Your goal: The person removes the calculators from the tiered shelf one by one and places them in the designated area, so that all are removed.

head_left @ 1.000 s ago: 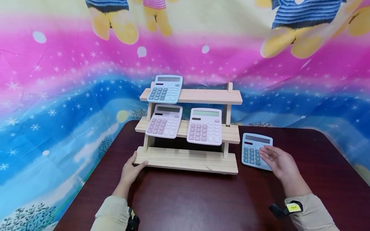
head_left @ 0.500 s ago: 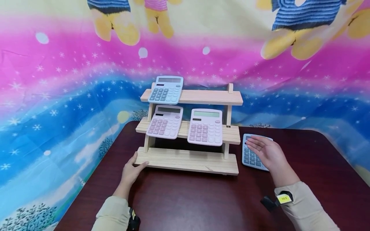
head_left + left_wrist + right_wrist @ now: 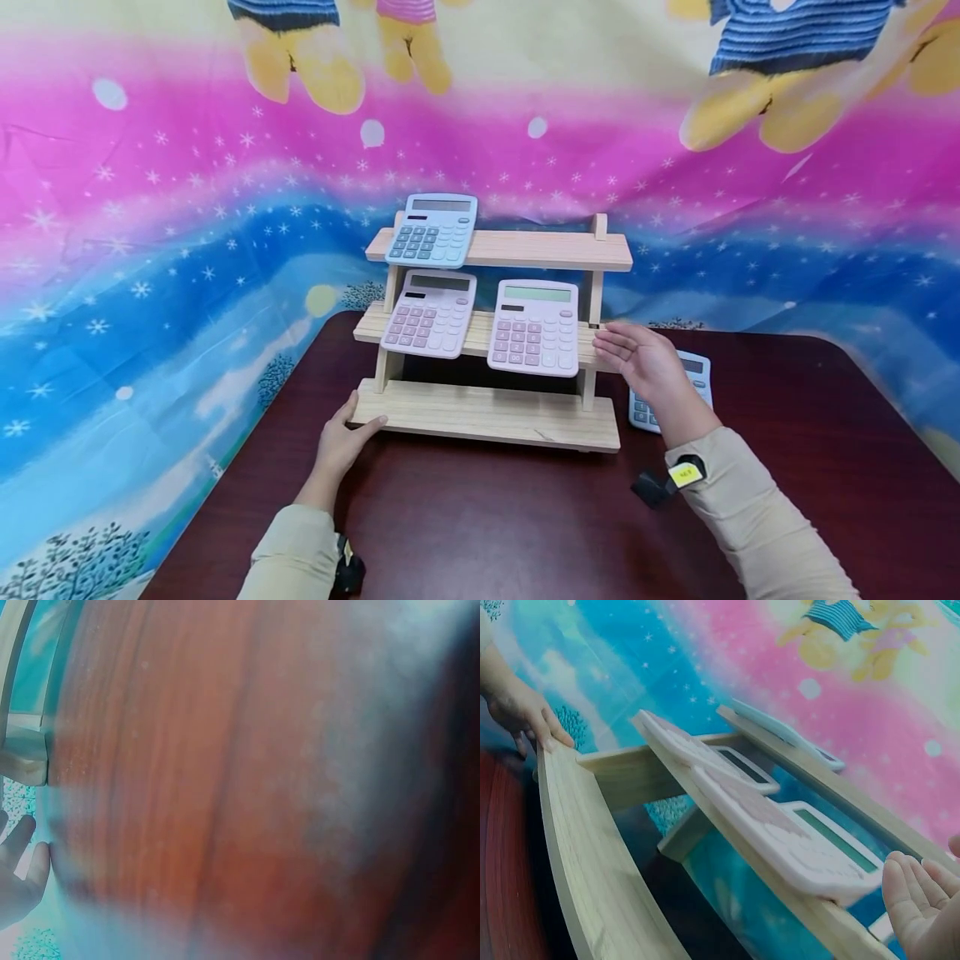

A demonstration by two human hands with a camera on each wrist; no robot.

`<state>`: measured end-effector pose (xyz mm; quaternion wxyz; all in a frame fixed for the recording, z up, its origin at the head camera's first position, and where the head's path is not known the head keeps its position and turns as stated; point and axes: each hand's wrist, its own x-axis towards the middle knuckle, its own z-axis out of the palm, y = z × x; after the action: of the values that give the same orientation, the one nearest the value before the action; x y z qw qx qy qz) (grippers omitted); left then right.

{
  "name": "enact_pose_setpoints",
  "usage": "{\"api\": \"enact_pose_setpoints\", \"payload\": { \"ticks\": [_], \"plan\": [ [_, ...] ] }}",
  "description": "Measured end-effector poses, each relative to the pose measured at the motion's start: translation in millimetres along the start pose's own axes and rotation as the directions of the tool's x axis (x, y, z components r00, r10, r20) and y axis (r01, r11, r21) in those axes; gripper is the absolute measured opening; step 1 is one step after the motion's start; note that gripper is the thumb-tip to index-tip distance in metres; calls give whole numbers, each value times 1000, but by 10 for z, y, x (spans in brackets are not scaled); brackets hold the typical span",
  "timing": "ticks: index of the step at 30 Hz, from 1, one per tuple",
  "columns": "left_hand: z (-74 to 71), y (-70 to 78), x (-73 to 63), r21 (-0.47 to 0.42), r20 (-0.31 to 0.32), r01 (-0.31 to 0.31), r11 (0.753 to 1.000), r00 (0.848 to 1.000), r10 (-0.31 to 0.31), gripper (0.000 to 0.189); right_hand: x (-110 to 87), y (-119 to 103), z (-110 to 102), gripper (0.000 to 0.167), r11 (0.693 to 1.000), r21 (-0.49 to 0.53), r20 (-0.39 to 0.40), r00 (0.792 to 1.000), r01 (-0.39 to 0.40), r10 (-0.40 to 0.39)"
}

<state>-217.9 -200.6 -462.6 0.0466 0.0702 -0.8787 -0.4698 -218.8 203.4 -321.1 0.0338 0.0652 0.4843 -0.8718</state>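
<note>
A three-tier wooden display rack [image 3: 480, 412] stands on the table in the head view. My left hand [image 3: 337, 446] holds the left end of its bottom shelf, thumb at the front edge. My right hand [image 3: 648, 367], fingers straight and together, is at the right end of the middle shelf; whether it touches the wood I cannot tell. On that shelf lean two pink calculators, a left one [image 3: 429, 314] and a right one [image 3: 534, 327]. A blue calculator [image 3: 432, 229] leans on the top shelf at left. Partly hidden behind my right hand, another blue calculator [image 3: 697, 371] lies on the table.
The dark red-brown table [image 3: 480, 525] extends in front of the rack and to its right. A printed cloth backdrop [image 3: 187, 183] hangs close behind. Black straps with yellow labels sit on both wrists, such as the right strap [image 3: 678, 479].
My right hand has moved left, from over the blue calculator on the table to the rack's middle shelf end. My left hand and the calculators stay in place.
</note>
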Motion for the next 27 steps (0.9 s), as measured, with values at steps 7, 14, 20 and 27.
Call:
{"api": "enact_pose_setpoints", "payload": {
  "ticks": [7, 14, 20, 27],
  "plan": [
    [-7, -15, 5, -2, 4, 23, 1000, 1000, -23, 85, 137, 73, 272, 32, 997, -70, 17, 1000, 26, -24],
    [2, -16, -17, -6, 3, 19, 1000, 1000, -19, 85, 179, 97, 497, 32, 999, -36, 44, 999, -10, 11],
    [5, -8, -1, -12, -1, 20, 1000, 1000, -20, 84, 258, 124, 677, 18, 999, -29, 40, 998, -38, 40],
    [2, -2, 4, -17, 2, 23, 1000, 1000, -23, 84, 380, 176, 872, 40, 995, -77, 38, 997, -66, 69]
  ]
}}
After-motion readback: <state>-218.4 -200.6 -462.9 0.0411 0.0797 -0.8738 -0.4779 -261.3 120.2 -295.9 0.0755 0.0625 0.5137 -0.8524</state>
